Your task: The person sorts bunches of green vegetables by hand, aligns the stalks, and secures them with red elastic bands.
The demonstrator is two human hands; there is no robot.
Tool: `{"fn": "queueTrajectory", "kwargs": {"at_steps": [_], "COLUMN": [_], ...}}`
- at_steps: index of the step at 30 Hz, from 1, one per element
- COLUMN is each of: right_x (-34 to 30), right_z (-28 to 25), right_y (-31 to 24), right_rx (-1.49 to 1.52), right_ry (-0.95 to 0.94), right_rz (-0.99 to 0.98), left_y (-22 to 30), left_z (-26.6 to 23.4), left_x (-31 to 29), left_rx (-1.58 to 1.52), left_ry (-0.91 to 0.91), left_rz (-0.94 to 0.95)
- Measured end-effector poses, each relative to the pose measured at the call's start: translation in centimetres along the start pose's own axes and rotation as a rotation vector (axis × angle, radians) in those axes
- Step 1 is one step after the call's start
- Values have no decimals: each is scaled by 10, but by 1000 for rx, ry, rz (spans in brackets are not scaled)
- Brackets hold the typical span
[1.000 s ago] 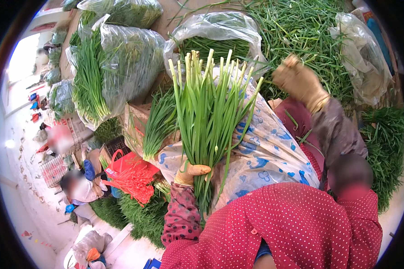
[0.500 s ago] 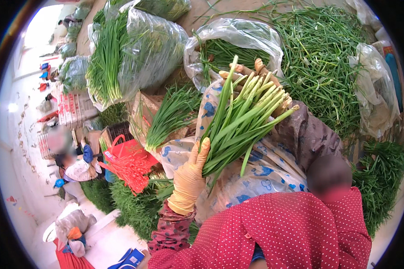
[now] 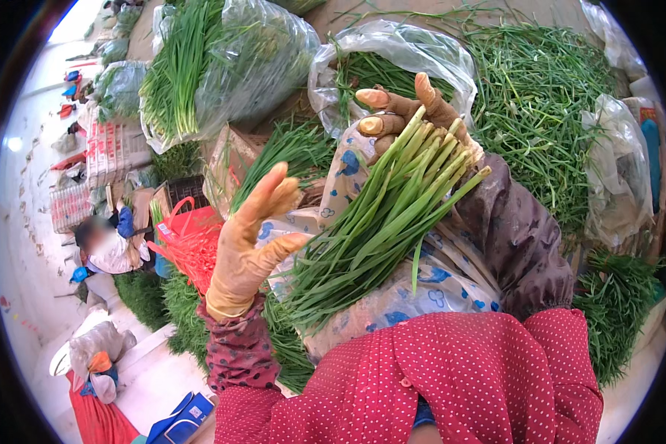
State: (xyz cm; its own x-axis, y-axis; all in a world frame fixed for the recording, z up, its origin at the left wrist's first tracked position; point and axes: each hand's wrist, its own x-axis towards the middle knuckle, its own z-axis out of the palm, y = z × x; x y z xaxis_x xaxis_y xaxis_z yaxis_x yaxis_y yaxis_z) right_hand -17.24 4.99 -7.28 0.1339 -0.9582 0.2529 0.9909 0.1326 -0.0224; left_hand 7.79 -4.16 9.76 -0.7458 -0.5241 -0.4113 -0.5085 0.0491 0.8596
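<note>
My right hand [image 3: 414, 111], in a worn brown glove, holds a bunch of garlic chives [image 3: 381, 229] by the pale cut stem ends. The stems lie across its palm, and the green leaves hang down to the left over a plastic apron [image 3: 433, 285] with blue prints. To the left of the leaves, my left hand [image 3: 248, 244] is raised in a yellowish rubber glove. Its fingers and thumb are apart, with nothing between them. Just beyond it, more chives [image 3: 288, 159] lie on a cardboard box [image 3: 233, 152].
A red bag [image 3: 189, 229] with red ties sits at my left. Ahead are a clear bag of bundled chives [image 3: 251, 66] and an open plastic bag [image 3: 392, 37]. Loose greens [image 3: 533, 103] spread at the far right. Another person [image 3: 111, 248] sits at the far left.
My left hand has come off the leaves, moving left and opening. The stalk that stuck up above the bunch no longer shows there. My right hand keeps its hold.
</note>
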Motion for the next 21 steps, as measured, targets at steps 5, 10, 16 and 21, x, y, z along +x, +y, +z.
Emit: {"fn": "queueTrajectory", "kwargs": {"at_steps": [5,10,16,21], "right_x": [8,-15,-64,-65], "right_z": [8,10,7,23], "right_y": [6,-16,-67,-28], "right_rx": [3,-358,-884,-1481], "right_ry": [9,523,946,779], "right_rz": [11,25,-54,282], "left_y": [-47,-63,-78,-80], "left_z": [52,85,91,99], "left_x": [48,62,65,65], "left_rx": [11,-402,-217,-386], "left_ry": [-248,-272,-173,-154], "left_rz": [108,0,13,-46]}}
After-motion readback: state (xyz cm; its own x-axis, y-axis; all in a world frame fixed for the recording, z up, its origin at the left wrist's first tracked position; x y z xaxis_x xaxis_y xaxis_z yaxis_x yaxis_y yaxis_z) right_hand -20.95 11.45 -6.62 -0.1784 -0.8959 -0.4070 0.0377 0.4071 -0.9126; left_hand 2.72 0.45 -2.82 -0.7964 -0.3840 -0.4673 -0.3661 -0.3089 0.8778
